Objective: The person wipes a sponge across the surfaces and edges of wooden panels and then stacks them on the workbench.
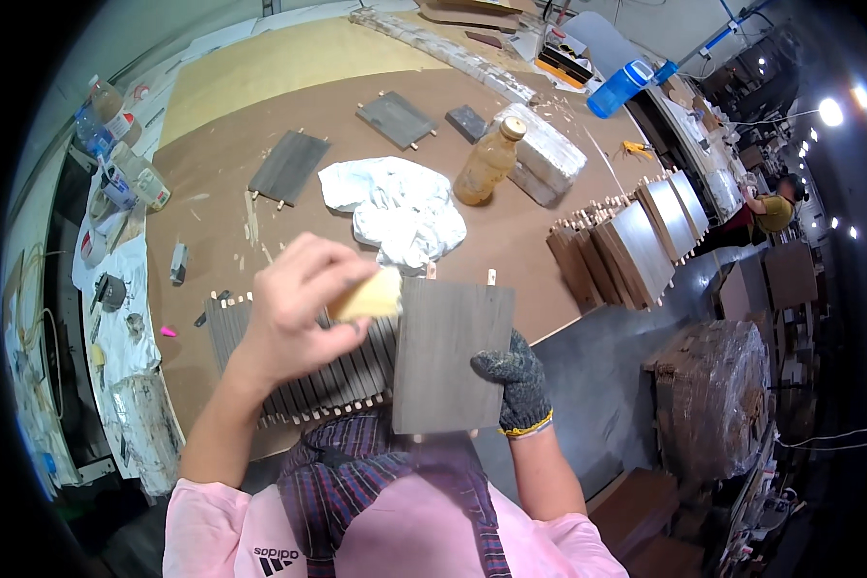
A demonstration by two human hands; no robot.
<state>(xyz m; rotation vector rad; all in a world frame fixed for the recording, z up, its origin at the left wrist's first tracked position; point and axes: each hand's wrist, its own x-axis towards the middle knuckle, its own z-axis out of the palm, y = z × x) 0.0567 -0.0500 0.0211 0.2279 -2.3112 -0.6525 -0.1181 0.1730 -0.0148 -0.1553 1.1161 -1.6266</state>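
My bare left hand (303,303) pinches a yellow sponge (371,295) at the left edge of a grey wooden panel (450,358). The panel, with short dowels at its ends, is gripped along its right side by my right hand (515,380), which wears a dark knit glove with a yellow cuff. Its thumb lies over the panel's face. Below my left hand stands a row of similar grey panels (332,380) on edge, partly hidden by my forearm. A crumpled white cloth (395,207) lies just beyond the held panel.
Beyond the cloth are a bottle of amber liquid (491,162), a wrapped block (546,154) and two flat panels (289,167). Stacked panels with dowels (626,246) occupy the table's right edge. Several bottles (137,176) line the left side. Another person (773,212) is far right.
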